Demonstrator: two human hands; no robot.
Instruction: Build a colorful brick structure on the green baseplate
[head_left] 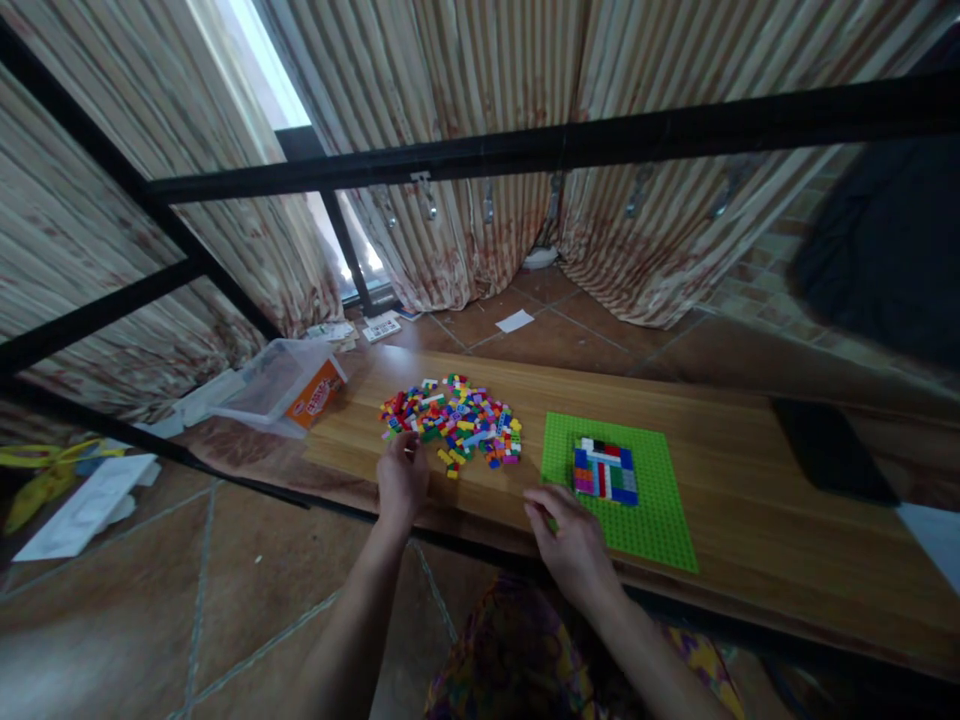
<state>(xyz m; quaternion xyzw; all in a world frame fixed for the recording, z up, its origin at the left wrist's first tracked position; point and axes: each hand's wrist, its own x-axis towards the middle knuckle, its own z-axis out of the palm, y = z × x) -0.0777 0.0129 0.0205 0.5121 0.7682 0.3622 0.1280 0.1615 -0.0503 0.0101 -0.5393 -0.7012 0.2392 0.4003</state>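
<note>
A heap of small coloured bricks (457,420) lies on a low wooden table (750,470). To its right lies a green baseplate (652,520) with a small block of bricks (606,470) built on it. My left hand (401,480) rests at the heap's near left edge, fingers curled in a pinch; what they hold is too small to make out. My right hand (570,540) sits at the baseplate's near left corner, fingers curled down onto its edge.
A clear plastic box (281,385) with an orange label lies tipped on the floor left of the table. A dark flat object (829,445) lies at the table's right end. Black frame bars (525,150) cross overhead before curtains. Papers lie on the tiled floor.
</note>
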